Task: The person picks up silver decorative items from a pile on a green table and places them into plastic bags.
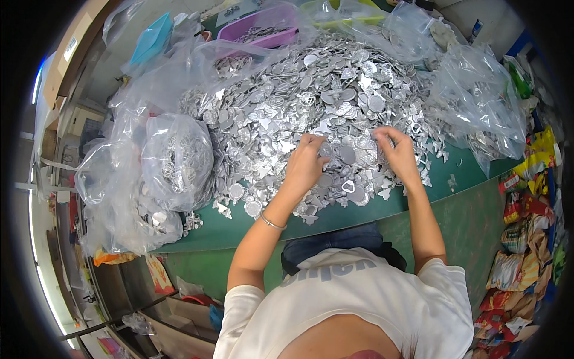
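Observation:
A broad heap of small silver-grey metal charms (269, 113) covers the middle of the green table, with flat discs, hearts and butterfly-like shapes among them. At its near side my left hand (306, 160) reaches into the pieces, thumb and forefinger apart, with nothing visible between them. My right hand (397, 153) is a short way to the right, fingers bent and tips drawn together over the heap. Whatever those fingertips pinch is too small to make out. Between my hands lie a dark round disc (347, 155) and a heart-shaped piece (348, 186).
Clear plastic bags of metal pieces (177, 158) stand on the left, and another clear bag (475, 99) lies on the right. Behind the heap is a purple bin (281, 39). The green table's edge (257, 240) curves before my body. Colourful packets (515, 269) line the right side.

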`<state>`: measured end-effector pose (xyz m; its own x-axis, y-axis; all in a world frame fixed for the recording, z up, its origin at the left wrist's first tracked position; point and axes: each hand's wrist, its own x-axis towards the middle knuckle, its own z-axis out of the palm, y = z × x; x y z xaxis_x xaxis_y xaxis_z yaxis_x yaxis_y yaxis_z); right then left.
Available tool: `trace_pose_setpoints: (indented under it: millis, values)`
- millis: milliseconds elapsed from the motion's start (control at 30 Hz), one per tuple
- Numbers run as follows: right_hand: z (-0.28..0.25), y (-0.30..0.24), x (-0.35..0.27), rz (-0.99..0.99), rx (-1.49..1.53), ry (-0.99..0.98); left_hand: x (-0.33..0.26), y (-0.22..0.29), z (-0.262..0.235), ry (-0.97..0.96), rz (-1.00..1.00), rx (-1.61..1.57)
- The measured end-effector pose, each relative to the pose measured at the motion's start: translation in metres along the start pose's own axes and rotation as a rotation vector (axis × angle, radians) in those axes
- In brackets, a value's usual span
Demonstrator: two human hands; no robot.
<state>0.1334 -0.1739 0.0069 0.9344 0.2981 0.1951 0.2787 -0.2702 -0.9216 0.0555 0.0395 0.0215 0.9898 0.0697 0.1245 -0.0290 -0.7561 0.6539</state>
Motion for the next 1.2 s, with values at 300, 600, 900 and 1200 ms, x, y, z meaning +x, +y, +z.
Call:
trace_pose_setpoints:
  millis: [300, 600, 900, 1200]
  values:
    - [0.035, 0.007, 0.049, -0.324, -0.675, 0.096, -0.004, -0.008, 0.008, 0.163, -0.077, -0.333]
    - [0.048, 0.01, 0.056, -0.401, -0.818, 0.088, -0.039, 0.013, 0.006, -0.111, -0.655, -1.975]
    - [0.048, 0.003, 0.043, -0.325, -0.544, -0.059, -0.067, 0.024, 0.017, -0.251, -0.642, -2.027]
    - [0.042, -0.012, 0.045, -0.305, -0.548, 0.026, -0.078, 0.022, 0.015, -0.211, -0.635, -1.999]
